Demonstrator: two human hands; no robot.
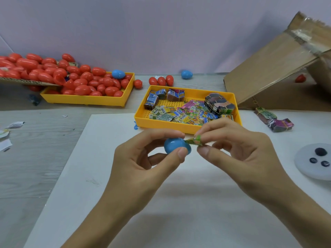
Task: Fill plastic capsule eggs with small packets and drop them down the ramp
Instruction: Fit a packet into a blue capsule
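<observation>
Blue capsule egg half centre frame, pinched in left hand; right hand fingertips pinch green packet at its mouth. Filling step; next likely push in, then cap.

A plain, pale lilac-grey wall runs behind the whole scene, unmarked and evenly lit, and meets the far edge of the tabletop. The tabletop has a light grey wood-grain finish with long plank lines. A large white board lies flat over its near and right portions. Light is soft and diffuse, leaving only faint shadows on the white board.
</observation>
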